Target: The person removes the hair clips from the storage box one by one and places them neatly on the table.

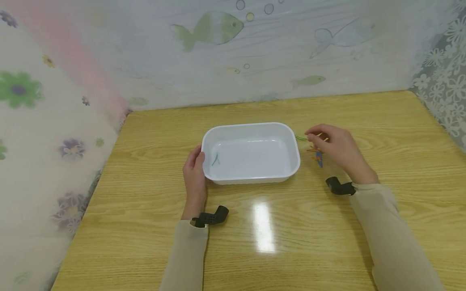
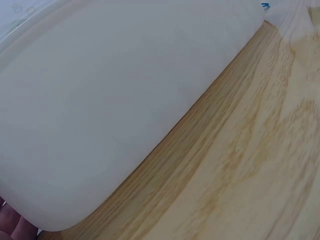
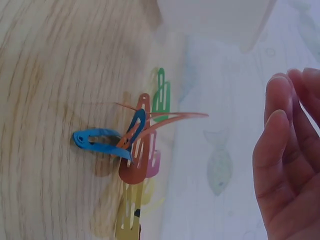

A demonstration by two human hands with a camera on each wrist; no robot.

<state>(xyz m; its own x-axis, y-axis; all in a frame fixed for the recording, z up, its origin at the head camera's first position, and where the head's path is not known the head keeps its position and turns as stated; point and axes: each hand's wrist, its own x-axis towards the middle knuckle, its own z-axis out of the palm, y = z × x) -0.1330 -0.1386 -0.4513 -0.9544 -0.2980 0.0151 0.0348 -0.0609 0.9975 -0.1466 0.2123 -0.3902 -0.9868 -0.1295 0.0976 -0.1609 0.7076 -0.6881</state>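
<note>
A white plastic tub (image 1: pixel 251 179) sits on the table, and a teal snap hair clip (image 1: pixel 216 159) lies inside its left end. My left hand (image 1: pixel 194 171) holds the tub's left end, thumb at the rim; its fingers (image 2: pixel 17 225) show at the tub's corner in the left wrist view. My right hand (image 1: pixel 340 147) hovers over a small pile of hair clips right of the tub, fingers bent, thumb near the index, nothing visible between them. In the right wrist view the pile has a blue clip (image 3: pixel 100 140), an orange-brown clip (image 3: pixel 135 172), a green clip (image 3: pixel 161 97) and yellow ones (image 3: pixel 127 215).
The wooden table (image 1: pixel 145 202) meets a wall covering (image 1: pixel 269 72) printed with fish along its back edge. A flowered covering (image 1: pixel 54 141) hangs at the left. Black wrist mounts (image 1: pixel 214 216) sit on both forearms.
</note>
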